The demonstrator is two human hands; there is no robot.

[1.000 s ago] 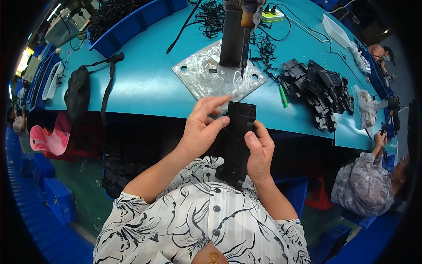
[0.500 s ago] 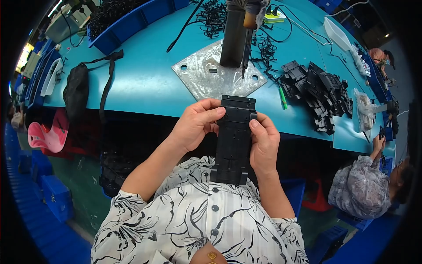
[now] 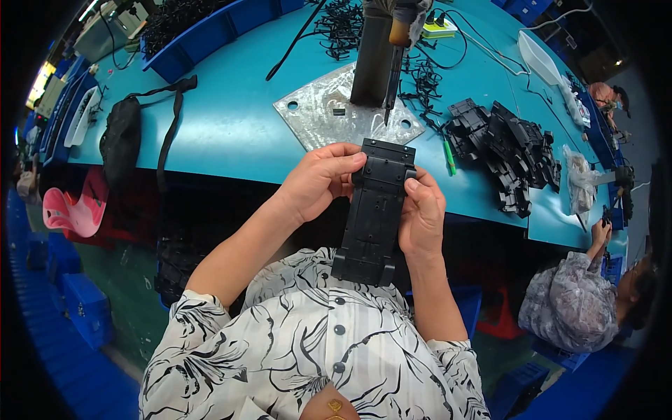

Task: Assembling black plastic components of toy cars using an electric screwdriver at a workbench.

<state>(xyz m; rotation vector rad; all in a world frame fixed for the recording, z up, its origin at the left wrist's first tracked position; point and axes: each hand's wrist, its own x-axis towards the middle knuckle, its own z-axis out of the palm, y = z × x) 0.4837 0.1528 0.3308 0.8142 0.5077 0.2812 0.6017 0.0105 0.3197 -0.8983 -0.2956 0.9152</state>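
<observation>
A long black molded plastic housing (image 3: 376,210) is held between both hands, over my lap at the table's front edge. My left hand (image 3: 318,180) grips its upper left edge, thumb on the face and fingers behind. On the opposite side, my right hand (image 3: 423,213) pinches the upper right edge with the thumb on top. The housing's far end reaches the front of a metal base plate (image 3: 315,105). Above that plate, a pointed tool tip (image 3: 387,115) hangs from a dark upright post (image 3: 369,63). Fingers behind the housing are partly hidden.
Black molded parts (image 3: 500,150) lie piled at right beside a green pen-like tool (image 3: 449,157). Small black clips (image 3: 422,80) scatter behind the post. A blue bin (image 3: 203,45) stands far left, near a black cloth bag (image 3: 122,140). Another person (image 3: 574,301) sits at right.
Both hands have lifted the housing slightly away from me, toward the base plate, and it tilts a little more. The grip stays the same.
</observation>
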